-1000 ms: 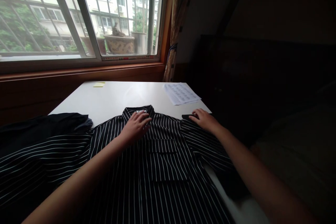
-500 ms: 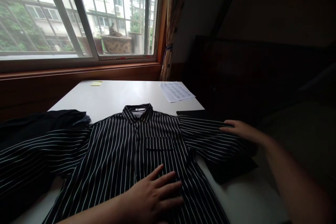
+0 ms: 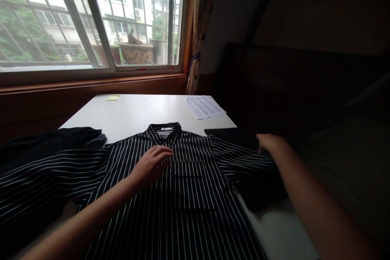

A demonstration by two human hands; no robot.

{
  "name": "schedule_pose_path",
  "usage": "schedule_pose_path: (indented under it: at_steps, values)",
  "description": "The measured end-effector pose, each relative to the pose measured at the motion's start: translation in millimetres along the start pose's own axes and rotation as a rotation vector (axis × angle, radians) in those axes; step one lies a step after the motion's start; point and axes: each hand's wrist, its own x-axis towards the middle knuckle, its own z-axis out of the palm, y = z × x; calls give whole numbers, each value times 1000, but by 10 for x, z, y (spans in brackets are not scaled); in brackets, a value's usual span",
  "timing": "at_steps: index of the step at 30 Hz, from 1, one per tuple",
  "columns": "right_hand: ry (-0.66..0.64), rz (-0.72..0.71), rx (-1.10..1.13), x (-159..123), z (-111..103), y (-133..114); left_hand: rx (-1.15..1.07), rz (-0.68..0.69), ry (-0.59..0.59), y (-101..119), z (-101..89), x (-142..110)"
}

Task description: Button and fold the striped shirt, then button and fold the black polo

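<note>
Apparently striped shirt (image 3: 189,191) lies face-up so sleeves (image 3: 240,156) spread sideways. Left hand (image 3: 152,161) loosely open over it; right hand (image 3: 268,143) at right sleeve, grip unclear.

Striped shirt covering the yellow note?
No, the yellow note lies uncovered near the far edge of the table, beyond the striped shirt.

place: home room | tied-back curtain (image 3: 201,20) | wood-trimmed window (image 3: 98,22) | potted plant (image 3: 137,52) outside | apartment block (image 3: 115,5) opposite
</note>
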Motion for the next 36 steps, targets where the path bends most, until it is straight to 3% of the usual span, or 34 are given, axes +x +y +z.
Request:
schedule_pose_path:
  at_steps: [3,5,9,14,19,25,32,36]
  values:
    - [-75,-46,-80,63,118,-382,192,-356,130,-822,-199,128]
    - [-102,-164,-77,122,285,-753,240,-471,159,-1253,-298,194]
    - [-155,-399,-13,237,767,-1527,246,-564,94,-1696,-309,324]
    - [-119,-471,-19,274,1289,-2129,255,-571,32,-1764,-130,416]
    - [-64,-514,-77,268,1472,-2377,358,-603,127,-1675,-17,375]
    - [2,-458,-169,362,1501,-2387,435,-599,121,-1708,-47,326]
    - [23,-412,-220,433,1472,-2159,480,-680,136,-1995,-246,110]
    - [78,-428,-207,394,1369,-2126,518,-669,190,-1997,-365,25]
